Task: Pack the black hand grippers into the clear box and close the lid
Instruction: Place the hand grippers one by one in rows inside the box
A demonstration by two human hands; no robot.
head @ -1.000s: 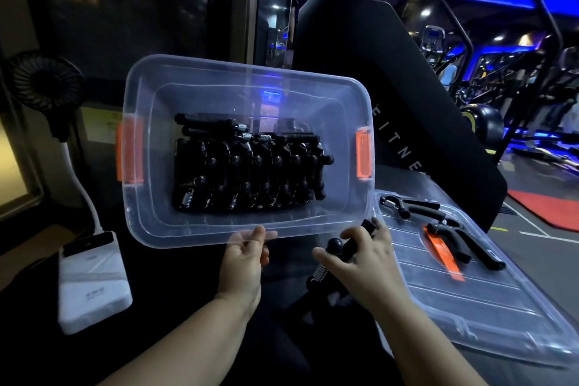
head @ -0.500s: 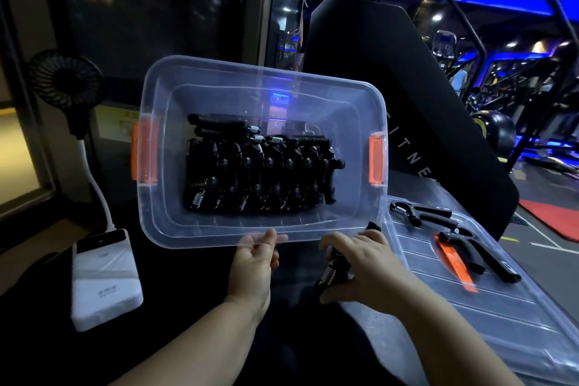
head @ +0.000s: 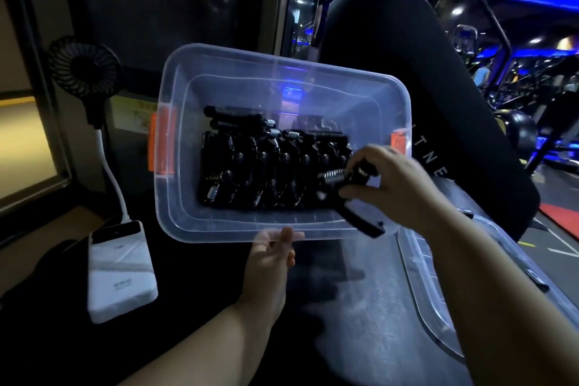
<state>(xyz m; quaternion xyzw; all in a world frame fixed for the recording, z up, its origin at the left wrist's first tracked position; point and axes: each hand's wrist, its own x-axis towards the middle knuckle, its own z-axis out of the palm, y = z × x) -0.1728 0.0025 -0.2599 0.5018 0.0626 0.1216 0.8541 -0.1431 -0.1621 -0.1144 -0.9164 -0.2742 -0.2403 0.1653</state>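
Our right hand (head: pixel 404 188) has lifted a gripper (head: pixel 351 194) off the worktop into the box (head: pixel 282 72), fingers pinching it beside the packed row; our left hand (head: pixel 272 257) pinches the near rim. Lid (head: pixel 438 307) waits.

Clear box (head: pixel 313 78): upper half of interior open; packed hand grippers (head: pixel 269 166) fill the lower centre; right hand (head: pixel 398 185) blocks the right-centre rim.

Black desk fan (head: pixel 84 69) on white stalk, white power bank (head: pixel 120 269) below it
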